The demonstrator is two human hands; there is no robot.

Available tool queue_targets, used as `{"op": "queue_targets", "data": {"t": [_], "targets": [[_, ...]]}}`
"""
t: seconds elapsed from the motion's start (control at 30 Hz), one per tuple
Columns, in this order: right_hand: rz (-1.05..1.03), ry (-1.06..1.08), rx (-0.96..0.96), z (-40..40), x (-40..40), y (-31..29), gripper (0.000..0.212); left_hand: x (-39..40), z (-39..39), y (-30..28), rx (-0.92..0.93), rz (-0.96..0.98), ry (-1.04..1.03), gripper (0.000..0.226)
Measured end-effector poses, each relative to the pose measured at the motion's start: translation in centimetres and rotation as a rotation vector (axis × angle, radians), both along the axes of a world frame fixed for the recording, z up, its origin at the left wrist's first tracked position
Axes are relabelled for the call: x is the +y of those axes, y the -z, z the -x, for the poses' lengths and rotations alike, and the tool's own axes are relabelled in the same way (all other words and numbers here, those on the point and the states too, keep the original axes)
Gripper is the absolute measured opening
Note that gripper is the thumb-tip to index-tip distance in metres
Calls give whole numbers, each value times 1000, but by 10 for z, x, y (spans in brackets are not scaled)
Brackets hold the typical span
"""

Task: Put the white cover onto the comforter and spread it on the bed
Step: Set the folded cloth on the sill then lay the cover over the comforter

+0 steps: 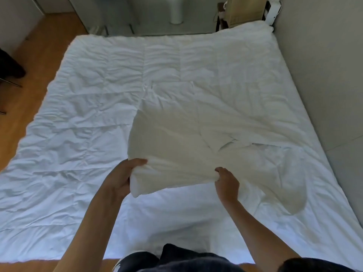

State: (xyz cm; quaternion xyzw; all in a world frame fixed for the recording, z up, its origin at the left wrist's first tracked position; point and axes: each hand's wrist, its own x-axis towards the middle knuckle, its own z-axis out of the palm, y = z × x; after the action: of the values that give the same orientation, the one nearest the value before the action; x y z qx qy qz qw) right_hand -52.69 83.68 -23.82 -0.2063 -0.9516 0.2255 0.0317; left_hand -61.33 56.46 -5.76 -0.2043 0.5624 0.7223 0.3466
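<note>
Place: a bedroom in a home, small and plainly furnished.
Bed (324,222): fills most of the view, set tight against the right-hand wall (322,75), spread with a wrinkled white quilted comforter (88,114).
Floor (39,46): warm wood-tone boards along the left side and at the foot of the bed.
Far end: a white cylindrical object (176,10), possibly a bin or fan base; view too poor to confirm.
Far right corner: a brown cardboard box (243,12) beside a white device with cables (273,12).
Left edge: a dark chair (9,65) on thin metal legs, partly cut off.
</note>
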Motion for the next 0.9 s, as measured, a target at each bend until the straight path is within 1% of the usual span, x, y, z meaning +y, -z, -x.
{"op": "queue_targets", "data": {"t": [0.1, 0.2, 0.23, 0.3, 0.33, 0.43, 0.53, 0.67, 0.8, 0.83, 0.9], "targets": [[-2, 77, -79, -1, 44, 5, 42, 2, 13, -13, 52, -13, 25, 44], [-33, 116, -130, -8, 81, 2, 38, 12, 28, -16, 52, 14, 9, 44], [-58, 119, -146, -10, 91, 0, 37, 15, 35, -15, 50, 26, -1, 40], [-113, 112, -184, -10, 105, -4, 35, 19, 51, -14, 43, 75, -31, 21], [-149, 94, -195, -8, 112, -6, 34, 19, 60, -14, 42, 102, -44, 15], [-268, 23, -185, 6, 125, -16, 34, 9, 88, -12, 85, 152, -55, 31], [-331, 18, -96, 25, 131, -30, 36, 2, 113, -16, 100, 165, -73, 22], [-319, 132, -133, 33, 143, -38, 26, 3, 156, -16, 123, 125, -108, 20], [-304, 206, -139, 25, 147, -33, 31, 24, 210, -4, 42, 120, -99, 19], [-305, 215, -153, 26, 147, -30, 32, 33, 227, 4, 33, 117, -65, 22], [-320, 254, -213, 34, 150, -19, 35, 55, 263, 23, 42, 128, 16, 38]]}}
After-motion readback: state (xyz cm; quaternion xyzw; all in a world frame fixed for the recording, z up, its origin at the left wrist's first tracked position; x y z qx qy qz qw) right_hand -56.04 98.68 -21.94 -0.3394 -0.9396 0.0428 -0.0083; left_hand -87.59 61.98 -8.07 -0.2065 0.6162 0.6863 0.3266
